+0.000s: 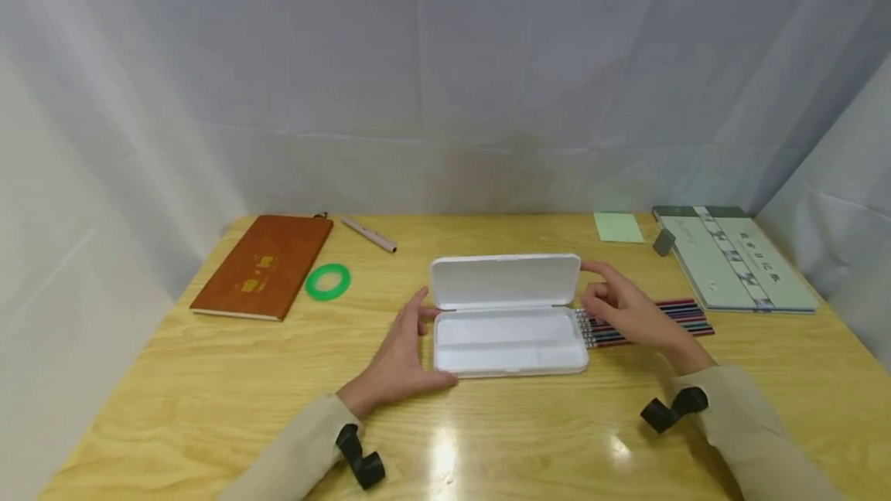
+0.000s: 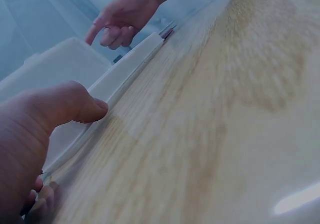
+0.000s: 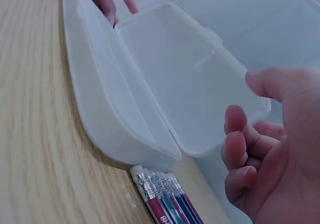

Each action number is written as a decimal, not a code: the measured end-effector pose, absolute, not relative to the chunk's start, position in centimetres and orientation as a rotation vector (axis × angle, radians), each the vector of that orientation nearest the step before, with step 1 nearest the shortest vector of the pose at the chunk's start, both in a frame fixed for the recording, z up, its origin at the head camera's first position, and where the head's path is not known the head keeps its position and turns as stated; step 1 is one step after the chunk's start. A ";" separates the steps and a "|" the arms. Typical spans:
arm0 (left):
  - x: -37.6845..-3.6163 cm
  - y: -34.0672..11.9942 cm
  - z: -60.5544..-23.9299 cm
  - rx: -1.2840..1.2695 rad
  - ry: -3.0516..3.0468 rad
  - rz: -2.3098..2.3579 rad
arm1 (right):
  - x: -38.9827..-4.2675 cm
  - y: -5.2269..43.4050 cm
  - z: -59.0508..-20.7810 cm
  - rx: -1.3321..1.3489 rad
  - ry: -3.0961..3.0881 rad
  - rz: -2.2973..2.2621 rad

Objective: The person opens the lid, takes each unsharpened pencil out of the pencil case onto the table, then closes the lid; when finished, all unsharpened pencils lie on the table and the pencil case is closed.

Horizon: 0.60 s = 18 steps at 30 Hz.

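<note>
From the head camera, a white pencil case (image 1: pixel 508 315) lies open near the middle of the wooden table (image 1: pixel 209 400), its lid standing up toward the far edge. The left hand (image 1: pixel 404 350) rests on the table against the case's left end, fingers straight and relaxed, the thumb at the near left corner. The right hand (image 1: pixel 626 308) hovers just off the case's right end with loosely bent fingers, holding nothing, above a row of pencils (image 1: pixel 654 322) lying on the table beside that end. In the left wrist view, the left thumb (image 2: pixel 75 106) touches the rim of the case (image 2: pixel 130 63), and the right hand (image 2: pixel 122 18) hangs relaxed past the far end. In the right wrist view, the right hand (image 3: pixel 272 149) sits near the open lid's corner without touching it, the pencils (image 3: pixel 162 199) lying below against the case's (image 3: pixel 150 83) end.
</note>
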State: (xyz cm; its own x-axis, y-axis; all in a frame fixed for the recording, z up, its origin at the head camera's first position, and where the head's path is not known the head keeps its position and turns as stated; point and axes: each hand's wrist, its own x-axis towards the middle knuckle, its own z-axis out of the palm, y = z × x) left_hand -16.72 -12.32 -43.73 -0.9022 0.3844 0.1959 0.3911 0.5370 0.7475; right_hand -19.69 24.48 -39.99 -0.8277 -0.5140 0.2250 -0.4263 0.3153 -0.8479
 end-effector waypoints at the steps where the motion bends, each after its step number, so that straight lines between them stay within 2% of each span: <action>1: -16.7 -12.3 -43.7 -0.690 -2.744 -1.341 | -19.6 24.4 -40.0 -0.883 2.462 -1.575; 7: -16.8 -12.3 -43.7 -0.709 -2.758 -1.320 | -17.7 24.3 -40.6 -0.870 2.477 -1.569; 18: -16.9 -12.7 -43.7 -0.896 -2.762 -0.993 | -15.6 23.4 -41.4 -0.830 2.753 -1.163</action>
